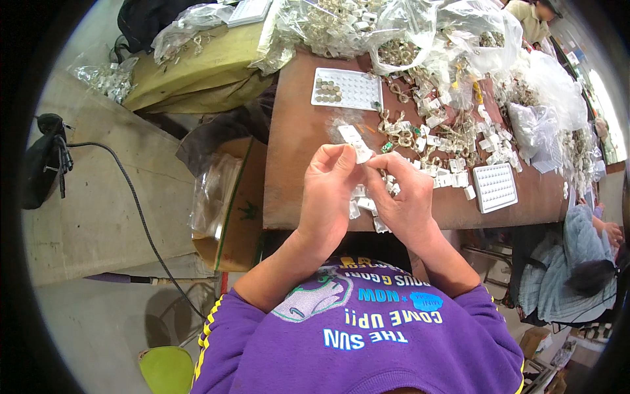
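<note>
- Above the near-left part of the brown rectangular table [289, 197]: small white oblong piece, apparently plastic [351, 136], raised between both hands.
- Long axis slants from far left to near right; far end sticks out free beyond the fingers.
- Left hand [326, 190] pinches it, thumb on the near-left side; this hand seems nearer its middle.
- Right hand [403, 197], fingertips together at the near-right end; cannot tell whether gripping or only touching.
- White rectangular tray with greyish discs [364, 88] lies beyond.
</note>
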Available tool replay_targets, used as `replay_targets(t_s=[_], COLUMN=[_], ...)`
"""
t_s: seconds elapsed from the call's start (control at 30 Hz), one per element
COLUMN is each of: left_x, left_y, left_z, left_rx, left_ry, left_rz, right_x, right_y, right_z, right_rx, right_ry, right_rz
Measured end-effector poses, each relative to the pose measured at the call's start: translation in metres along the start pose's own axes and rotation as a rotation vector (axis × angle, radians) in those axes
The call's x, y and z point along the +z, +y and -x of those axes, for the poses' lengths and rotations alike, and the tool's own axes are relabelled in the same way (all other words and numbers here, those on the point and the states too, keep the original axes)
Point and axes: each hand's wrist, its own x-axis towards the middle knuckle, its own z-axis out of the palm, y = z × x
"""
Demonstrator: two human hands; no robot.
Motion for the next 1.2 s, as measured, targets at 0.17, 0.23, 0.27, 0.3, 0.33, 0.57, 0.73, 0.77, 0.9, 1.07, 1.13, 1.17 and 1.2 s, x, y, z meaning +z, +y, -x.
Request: replay_targets(t_s=[0.17,0.23,0.27,0.3,0.33,0.57,0.73,0.77,0.9,1.07,1.13,1.17,1.2], left_x=[-0.005,-0.011,-0.014,-0.017,-0.020,-0.032,-0.036,-0.037,-0.042,-0.045,-0.046,-0.047,-0.047], left_y=[0.010,0.015,0.018,0.018,0.018,0.018,0.016,0.015,0.015,0.015,0.016,0.016,0.016], left_z=[-0.029,-0.048,-0.058,-0.065,-0.071,-0.091,-0.095,-0.095,-0.097,-0.099,-0.098,-0.098,-0.098], left_rx=[0.115,0.171,0.168,0.193,0.226,0.297,0.234,0.228,0.202,0.199,0.196,0.194,0.193], left_ry=[0.009,0.033,0.015,0.014,0.013,0.192,0.228,0.218,0.181,0.138,0.136,0.122,0.109], left_rz=[0.098,0.143,0.184,0.197,0.206,0.008,0.049,0.061,0.105,0.103,0.091,0.102,0.115], right_x=[-0.023,-0.018,-0.012,-0.002,0.009,0.066,0.068,0.068,0.071,0.082,0.086,0.086,0.087], right_y=[0.014,0.037,0.051,0.066,0.080,0.136,0.140,0.140,0.141,0.142,0.142,0.143,0.142], right_z=[-0.036,-0.067,-0.083,-0.097,-0.109,-0.151,-0.151,-0.151,-0.159,-0.178,-0.180,-0.180,-0.179], right_rx=[0.280,0.228,0.202,0.110,0.012,-0.172,-0.143,-0.111,-0.043,-0.053,-0.028,-0.046,-0.063], right_ry=[-0.134,-0.170,-0.206,-0.241,-0.238,-0.332,-0.340,-0.345,-0.299,-0.418,-0.495,-0.491,-0.489], right_rz=[-0.213,-0.117,0.021,0.134,0.203,0.328,0.322,0.317,0.266,0.233,0.238,0.248,0.259])
